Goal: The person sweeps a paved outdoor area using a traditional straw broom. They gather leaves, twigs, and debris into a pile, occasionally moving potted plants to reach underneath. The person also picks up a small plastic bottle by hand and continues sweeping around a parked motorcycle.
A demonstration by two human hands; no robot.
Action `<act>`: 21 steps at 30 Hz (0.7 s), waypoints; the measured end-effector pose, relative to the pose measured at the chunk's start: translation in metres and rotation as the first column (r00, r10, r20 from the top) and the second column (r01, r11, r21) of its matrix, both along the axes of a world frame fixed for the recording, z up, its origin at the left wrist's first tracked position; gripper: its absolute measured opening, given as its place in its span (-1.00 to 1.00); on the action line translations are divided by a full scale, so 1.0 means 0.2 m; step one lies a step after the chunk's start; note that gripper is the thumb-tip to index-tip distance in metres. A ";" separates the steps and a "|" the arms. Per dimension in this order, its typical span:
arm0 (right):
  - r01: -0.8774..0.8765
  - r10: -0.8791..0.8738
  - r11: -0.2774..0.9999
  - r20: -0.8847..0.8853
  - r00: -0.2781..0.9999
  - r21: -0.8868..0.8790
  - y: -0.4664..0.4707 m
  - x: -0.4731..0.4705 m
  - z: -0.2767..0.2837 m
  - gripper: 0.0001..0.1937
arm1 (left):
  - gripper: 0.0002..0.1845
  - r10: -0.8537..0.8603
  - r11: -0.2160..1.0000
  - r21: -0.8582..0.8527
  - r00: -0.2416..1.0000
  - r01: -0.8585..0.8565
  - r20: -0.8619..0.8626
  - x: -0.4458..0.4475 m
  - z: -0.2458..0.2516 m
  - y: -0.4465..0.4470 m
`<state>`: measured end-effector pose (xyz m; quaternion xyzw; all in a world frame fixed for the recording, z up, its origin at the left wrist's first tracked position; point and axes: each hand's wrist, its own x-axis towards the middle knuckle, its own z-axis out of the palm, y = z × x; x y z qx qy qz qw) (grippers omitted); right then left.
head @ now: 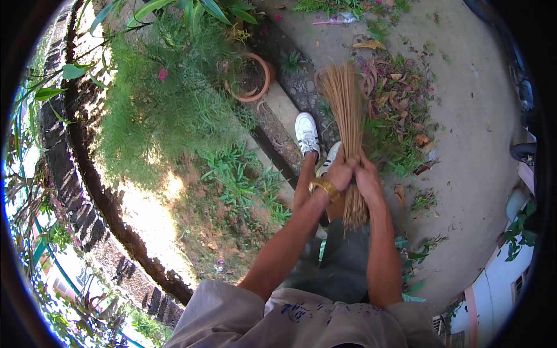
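Both hands grip a stick broom (346,108), a bundle of thin dry sticks, around its narrower part. Its splayed end points away from me and its butt end lies toward my shorts. My left hand (341,174), with a gold-coloured band at the wrist, closes on the bundle from the left. From the right, my right hand (367,176) closes on it, and the fingers of the two hands meet over the sticks. A heap of dry leaves, petals and weeds (400,104) lies on the ground right of the broom.
A terracotta pot (265,78) stands by a concrete kerb (283,108) beyond my white shoes (307,130). Feathery green plants (165,100) spread on the left. Concrete paving (470,130) extends along the right, with a wheel (522,152) at its far edge.
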<state>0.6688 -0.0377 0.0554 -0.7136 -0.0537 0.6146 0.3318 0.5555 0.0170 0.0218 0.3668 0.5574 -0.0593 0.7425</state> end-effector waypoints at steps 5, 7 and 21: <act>0.132 -0.127 0.988 -0.055 0.990 0.085 -0.04 -0.05 0.24 -0.46 | -0.20 0.121 0.983 0.139 0.992 -0.123 0.022 -0.08 0.27 -0.21; 0.052 -0.045 0.997 -0.116 0.992 0.059 0.02 -0.05 0.09 -0.43 | -0.19 0.149 0.982 0.118 0.989 -0.148 -0.003 -0.09 0.33 -0.08; 0.300 -0.266 0.946 -0.233 0.935 0.125 0.45 -0.01 0.28 -0.39 | -0.11 0.073 0.963 0.258 0.996 -0.083 0.046 0.00 0.47 0.30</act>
